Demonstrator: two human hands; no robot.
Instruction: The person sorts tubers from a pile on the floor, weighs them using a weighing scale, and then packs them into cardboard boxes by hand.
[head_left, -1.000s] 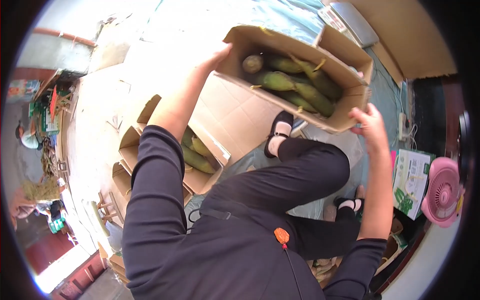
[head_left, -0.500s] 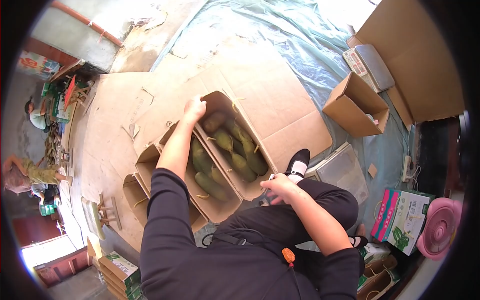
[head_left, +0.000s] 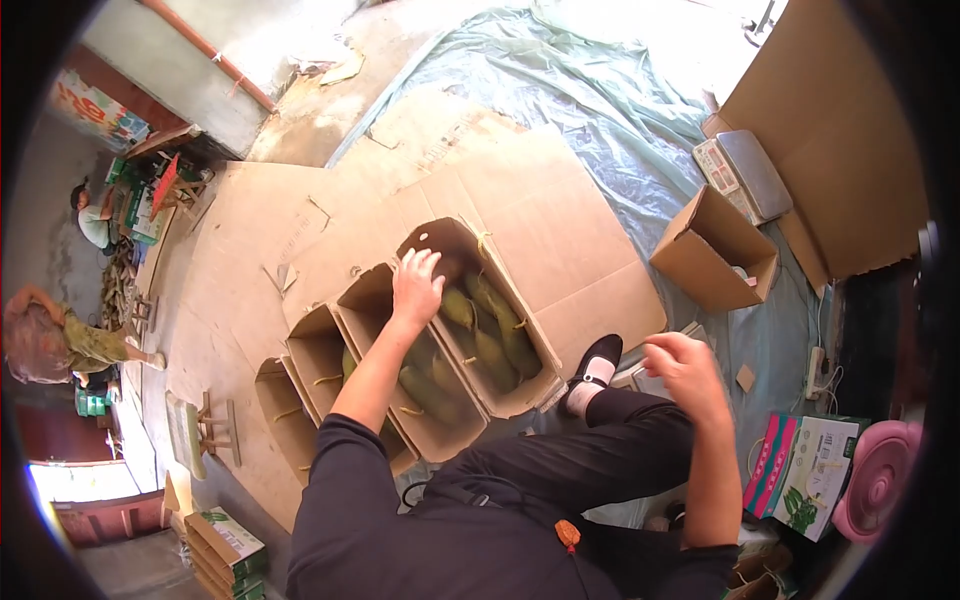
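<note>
My left hand (head_left: 417, 288) reaches over the near-left wall of an open cardboard box (head_left: 548, 378), its fingers spread apart near the box's upper end. Inside lie several long green gourd-like vegetables (head_left: 489, 350), partly in shadow. My right hand (head_left: 690, 378) is raised above the floor, right of my shoe (head_left: 602, 362). Its fingers are curled in with the thumb; whatever they may hold is too small to make out. Beside the first box stands a second open box (head_left: 465, 436) with more of these green vegetables (head_left: 425, 395), partly covered by my left forearm.
More open boxes (head_left: 272, 380) stand in the row at left, on flattened cardboard (head_left: 570, 240). A scale (head_left: 742, 178) and a smaller box (head_left: 700, 270) are at right. A pink fan (head_left: 880, 480) stands near a printed carton (head_left: 805, 465). Other people (head_left: 60, 335) are at far left.
My left hand has left the box's far rim and come down toward its side wall, fingers loosening. My right hand has moved right and up, away from the box's near end.
</note>
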